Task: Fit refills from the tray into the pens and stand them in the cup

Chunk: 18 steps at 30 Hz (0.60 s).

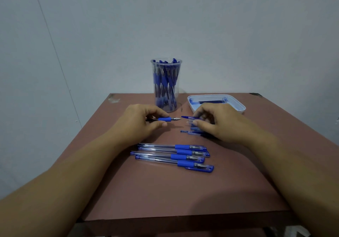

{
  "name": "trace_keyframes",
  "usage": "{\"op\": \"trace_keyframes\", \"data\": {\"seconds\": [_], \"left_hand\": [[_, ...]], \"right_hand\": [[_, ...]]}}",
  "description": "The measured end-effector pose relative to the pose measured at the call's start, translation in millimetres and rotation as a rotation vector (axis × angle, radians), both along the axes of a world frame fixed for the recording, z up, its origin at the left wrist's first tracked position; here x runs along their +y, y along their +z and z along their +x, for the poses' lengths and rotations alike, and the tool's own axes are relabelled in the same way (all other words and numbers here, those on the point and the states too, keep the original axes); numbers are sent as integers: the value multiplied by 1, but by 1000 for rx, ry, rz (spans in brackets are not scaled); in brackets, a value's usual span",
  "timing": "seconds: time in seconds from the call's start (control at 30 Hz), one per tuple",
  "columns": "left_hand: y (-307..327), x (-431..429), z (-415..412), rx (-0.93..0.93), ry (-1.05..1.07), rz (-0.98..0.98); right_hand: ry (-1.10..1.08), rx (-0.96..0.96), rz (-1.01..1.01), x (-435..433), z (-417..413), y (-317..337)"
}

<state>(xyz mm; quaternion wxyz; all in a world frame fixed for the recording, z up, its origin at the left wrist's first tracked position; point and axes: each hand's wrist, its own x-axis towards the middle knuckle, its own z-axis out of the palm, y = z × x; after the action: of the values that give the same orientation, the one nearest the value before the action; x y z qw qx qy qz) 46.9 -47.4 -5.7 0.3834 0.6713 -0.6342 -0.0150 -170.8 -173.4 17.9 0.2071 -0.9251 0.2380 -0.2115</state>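
My left hand (142, 120) pinches an uncapped pen (166, 119) by its blue grip, the tip pointing right. My right hand (217, 120) pinches a clear cap with a blue clip (189, 118), its mouth a short gap from the pen's tip. A few more blue caps (190, 132) lie under and beside my right hand. Several capped pens (174, 155) lie in a row on the brown table (165, 191) in front of me. A clear cup (166, 84) full of pens stands at the back. The white tray (240, 106) with blue refills sits behind my right hand.
The table stands against a pale wall. Its front edge is close to me, and its left and right edges fall away beside my forearms. Bare tabletop lies between the row of pens and the front edge.
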Motion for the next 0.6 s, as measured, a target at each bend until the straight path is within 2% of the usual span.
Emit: {"op": "trace_keyframes", "data": {"seconds": [0.43, 0.6], "left_hand": [[-1, -1, -7, -7, -9, -67], [2, 0, -11, 50, 9, -87]], "right_hand": [[83, -174, 60, 11, 13, -6], [-2, -259, 56, 3, 10, -3]]}}
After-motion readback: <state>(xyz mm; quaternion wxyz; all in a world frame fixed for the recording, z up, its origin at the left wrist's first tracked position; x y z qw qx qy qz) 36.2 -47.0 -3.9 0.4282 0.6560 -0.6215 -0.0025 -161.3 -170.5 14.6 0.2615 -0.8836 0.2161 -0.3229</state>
